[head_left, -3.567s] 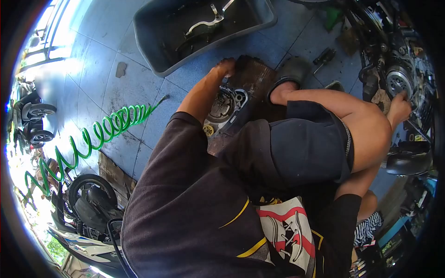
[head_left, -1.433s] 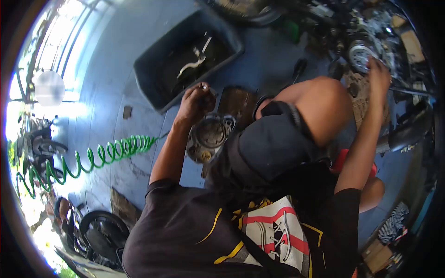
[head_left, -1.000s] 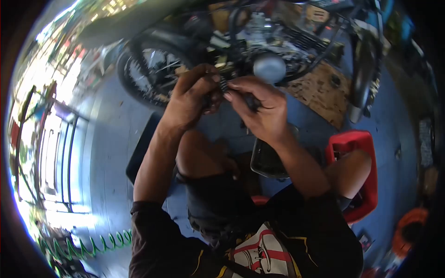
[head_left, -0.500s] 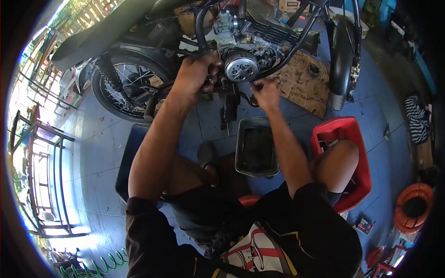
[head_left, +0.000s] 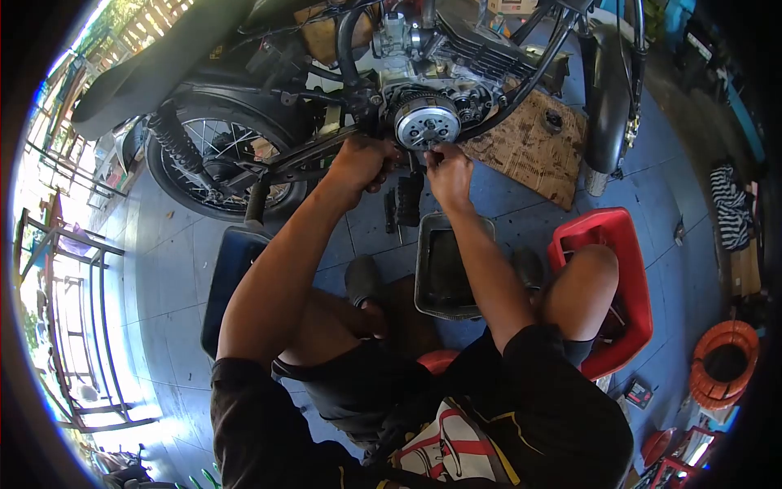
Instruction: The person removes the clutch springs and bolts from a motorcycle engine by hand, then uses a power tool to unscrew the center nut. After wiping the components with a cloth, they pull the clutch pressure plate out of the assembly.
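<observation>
A motorcycle stands in front of me with its engine side open and a round metal clutch [head_left: 427, 122] exposed. Just below and left of the clutch is my left hand [head_left: 363, 167], its fingers curled around something I cannot make out. My right hand [head_left: 449, 169] is pinched at the clutch's lower edge, on something too small to name. A black footpeg [head_left: 408, 200] hangs beneath, between the two hands. The carburetor [head_left: 394, 37] sits above the clutch.
Below the engine is a dark tray [head_left: 444, 313]. A red bin [head_left: 639, 293] stands right and a dark blue bin [head_left: 218, 281] left. Oily cardboard [head_left: 525, 155] lies under the front of the motorcycle. The rear wheel [head_left: 163, 163] is at the left.
My right hand has moved up and left to the clutch's lower edge. My left hand has dropped lower beside the engine. The view has shifted slightly.
</observation>
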`<state>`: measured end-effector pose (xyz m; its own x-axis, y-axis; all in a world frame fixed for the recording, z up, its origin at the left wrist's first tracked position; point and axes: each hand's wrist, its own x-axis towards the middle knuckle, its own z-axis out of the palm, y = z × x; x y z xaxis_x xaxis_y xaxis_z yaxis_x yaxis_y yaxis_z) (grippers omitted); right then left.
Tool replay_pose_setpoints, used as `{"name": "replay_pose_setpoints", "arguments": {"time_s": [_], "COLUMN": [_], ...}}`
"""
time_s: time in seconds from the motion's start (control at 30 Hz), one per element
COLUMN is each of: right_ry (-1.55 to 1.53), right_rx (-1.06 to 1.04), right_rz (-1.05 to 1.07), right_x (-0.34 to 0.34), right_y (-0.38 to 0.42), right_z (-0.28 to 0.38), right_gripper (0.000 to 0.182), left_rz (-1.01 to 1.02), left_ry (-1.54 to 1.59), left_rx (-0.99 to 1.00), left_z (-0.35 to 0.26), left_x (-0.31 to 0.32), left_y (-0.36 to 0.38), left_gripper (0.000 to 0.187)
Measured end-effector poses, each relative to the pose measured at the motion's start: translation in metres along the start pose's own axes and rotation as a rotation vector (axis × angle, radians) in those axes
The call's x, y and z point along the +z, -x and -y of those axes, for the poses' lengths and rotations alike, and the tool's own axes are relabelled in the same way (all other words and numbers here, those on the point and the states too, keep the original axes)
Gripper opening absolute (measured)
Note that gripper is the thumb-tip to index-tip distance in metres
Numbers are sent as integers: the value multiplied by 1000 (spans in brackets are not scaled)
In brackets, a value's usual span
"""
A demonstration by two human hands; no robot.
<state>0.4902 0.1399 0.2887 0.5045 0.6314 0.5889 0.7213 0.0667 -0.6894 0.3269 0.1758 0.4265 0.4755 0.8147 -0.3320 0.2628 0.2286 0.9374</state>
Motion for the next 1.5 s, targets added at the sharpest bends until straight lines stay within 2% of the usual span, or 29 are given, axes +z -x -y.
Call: {"name": "replay_pose_setpoints", "arguments": {"time_s": [0.07,0.2,0.57,0.7,0.8,0.87,0.97,1.0,1.07,1.2,1.27,1.5], "right_ry": [-90,-25,-164,-128,-110,-218,-264,-262,76,61,-136,-139], "right_rx": [16,-44,55,69,126,242,264,265,40,64,219,240], "right_rz": [-12,-40,-74,-58,4,38,19,20,-52,-83,-52,-74], "right_x": [-1,-1,2,5,5,6,11,13,15,16,12,17], "right_y": [1,2,3,2,3,4,5,7,9,9,7,8], "right_z": [-2,-2,2,1,5,6,4,4,8,8,9,10], "right_gripper": [13,12,12,14,16,18,19,19,19,18,17,18], "left_rz": [9,23,-5,-14,-20,57,170,171,178,137,58,40], "left_ry": [-31,-37,-13,-22,37,267,313,314,309,282,232,152], "left_rx": [30,23,-40,-64,-130,-203,-195,-196,-175,-153,-172,-145], "left_z": [2,5,5,7,8,4,2,0,-5,-2,-3,0], "left_x": [4,7,18,17,15,13,9,9,10,7,6,6], "left_y": [-2,-10,-16,-19,-23,-21,-20,-19,-14,-18,-20,-24], "left_gripper": [18,18,16,16,16,16,16,16,15,16,15,14]}}
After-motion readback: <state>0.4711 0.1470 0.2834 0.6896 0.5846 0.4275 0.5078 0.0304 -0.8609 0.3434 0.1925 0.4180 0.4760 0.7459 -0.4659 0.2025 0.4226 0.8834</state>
